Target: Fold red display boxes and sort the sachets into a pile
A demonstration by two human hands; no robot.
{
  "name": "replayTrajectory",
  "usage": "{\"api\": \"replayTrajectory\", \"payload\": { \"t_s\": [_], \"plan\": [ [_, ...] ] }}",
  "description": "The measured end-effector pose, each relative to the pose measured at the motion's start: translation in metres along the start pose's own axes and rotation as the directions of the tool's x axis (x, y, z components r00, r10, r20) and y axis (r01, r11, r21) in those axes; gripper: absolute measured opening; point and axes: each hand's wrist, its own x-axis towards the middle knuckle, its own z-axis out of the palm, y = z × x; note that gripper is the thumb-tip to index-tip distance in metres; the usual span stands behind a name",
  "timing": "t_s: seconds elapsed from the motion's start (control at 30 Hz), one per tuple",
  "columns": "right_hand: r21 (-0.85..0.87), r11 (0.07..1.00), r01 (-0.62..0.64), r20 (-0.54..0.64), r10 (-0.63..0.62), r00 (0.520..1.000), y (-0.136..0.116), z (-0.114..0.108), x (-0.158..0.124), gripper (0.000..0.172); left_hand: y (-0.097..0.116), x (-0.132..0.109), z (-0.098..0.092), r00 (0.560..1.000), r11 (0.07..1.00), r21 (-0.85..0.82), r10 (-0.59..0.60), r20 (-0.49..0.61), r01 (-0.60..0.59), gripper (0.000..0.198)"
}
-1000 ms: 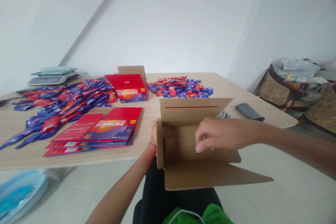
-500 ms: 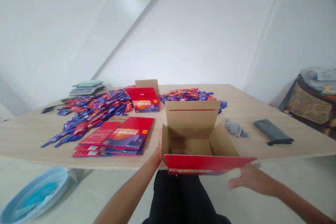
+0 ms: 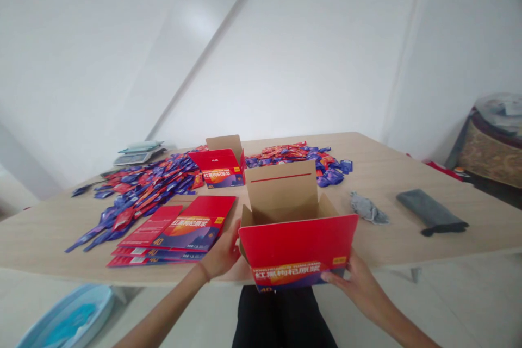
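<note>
Red box (image 3: 296, 250) sits at the near edge of the table (image 3: 408, 239), flap up. Left hand (image 3: 222, 254) and right hand (image 3: 354, 281) curl fingers round its two sides to hold it steady with the top open.

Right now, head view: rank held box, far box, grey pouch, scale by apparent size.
1. held box, clearly largest, partly because it is nearest the camera.
2. far box.
3. grey pouch, close behind it.
4. scale, smallest, but it sits far back.
</note>
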Motion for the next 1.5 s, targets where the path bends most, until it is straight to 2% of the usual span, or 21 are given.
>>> {"api": "replayTrajectory", "payload": {
  "t_s": [0.03,0.07,0.13,0.17,0.2,0.3,0.37,0.53,0.63,0.73,0.83,0.93,1.0,1.1,1.2,1.27,1.37,1.43,1.5],
  "plan": [
    [0.009,1.0,-0.006,0.002,0.006,1.0,0.002,-0.001,0.002,0.067,0.001,-0.015,-0.004,0.998,1.0,0.02,-0.025,0.054,0.024,0.068],
    [0.021,1.0,-0.011,0.014,0.01,1.0,0.003,-0.001,0.004,0.069,0.002,-0.028,-0.005,0.98,0.995,0.06,-0.092,0.175,0.083,0.08],
    [0.052,0.999,-0.012,0.075,0.009,0.997,0.006,-0.001,0.009,0.068,0.005,-0.046,0.002,0.95,0.979,0.073,-0.204,0.237,0.192,0.103],
    [0.065,0.998,-0.013,0.113,0.005,0.994,0.006,0.001,0.012,0.066,0.008,-0.051,0.01,0.944,0.973,0.053,-0.231,0.236,0.225,0.1],
    [0.075,0.997,-0.014,0.15,0.003,0.989,0.006,0.002,0.014,0.063,0.01,-0.052,0.018,0.948,0.973,0.013,-0.229,0.219,0.232,0.088],
    [0.09,0.996,-0.025,0.228,0.004,0.974,0.002,0.01,0.021,0.056,0.015,-0.043,0.039,0.982,0.986,-0.078,-0.14,0.124,0.15,0.049],
    [0.088,0.996,-0.012,0.226,-0.009,0.974,-0.002,0.015,0.027,0.055,0.016,-0.033,0.04,0.994,0.993,-0.059,-0.098,0.046,0.1,0.042],
    [-0.003,1.0,0.021,0.108,-0.021,0.994,-0.017,0.028,0.05,0.049,0.02,-0.021,0.013,0.994,0.995,0.036,-0.088,-0.06,0.09,0.041],
    [0.06,0.998,0.0,0.062,-0.004,0.998,-0.025,0.041,0.066,0.053,0.022,-0.017,-0.003,0.994,0.999,0.026,-0.039,-0.103,0.042,0.043],
    [0.147,0.989,0.005,0.074,-0.016,0.997,-0.03,0.055,0.077,0.054,0.023,-0.014,-0.017,0.988,0.999,0.023,0.032,-0.149,-0.029,0.052],
    [0.18,0.984,0.011,0.054,-0.021,0.998,-0.03,0.064,0.081,0.054,0.021,-0.018,-0.031,0.978,0.995,0.072,0.079,-0.194,-0.066,0.058],
    [0.186,0.983,-0.009,-0.014,0.012,1.0,-0.025,0.067,0.08,0.058,0.022,-0.031,-0.043,0.965,0.987,0.133,0.121,-0.233,-0.091,0.06],
    [0.197,0.98,-0.032,-0.058,0.044,0.997,-0.019,0.067,0.076,0.063,0.027,-0.042,-0.047,0.961,0.977,0.18,0.154,-0.229,-0.113,0.059],
    [0.262,0.962,-0.073,-0.117,0.107,0.987,-0.007,0.068,0.064,0.074,0.04,-0.055,-0.051,0.97,0.962,0.23,0.186,-0.154,-0.148,0.057],
    [0.343,0.933,-0.104,-0.134,0.159,0.978,0.004,0.07,0.047,0.077,0.042,-0.055,-0.063,0.974,0.962,0.218,0.195,-0.118,-0.166,0.056],
    [0.365,0.923,-0.125,-0.135,0.185,0.974,0.009,0.071,0.036,0.067,0.026,-0.044,-0.083,0.967,0.965,0.219,0.186,-0.173,-0.146,0.054],
    [0.373,0.916,-0.148,-0.122,0.207,0.971,0.008,0.07,0.028,0.049,-0.026,-0.01,-0.13,0.952,0.925,0.376,0.164,-0.259,-0.057,0.055],
    [0.387,0.914,-0.122,-0.122,0.182,0.976,0.001,0.068,0.031,0.049,-0.068,0.019,-0.165,0.951,0.833,0.551,0.129,-0.28,0.049,0.059],
    [0.4,0.913,-0.078,-0.138,0.144,0.98,-0.008,0.067,0.039,0.055,-0.105,0.049,-0.196,0.97,0.701,0.693,0.01,-0.244,0.167,0.062]
  ]
}}
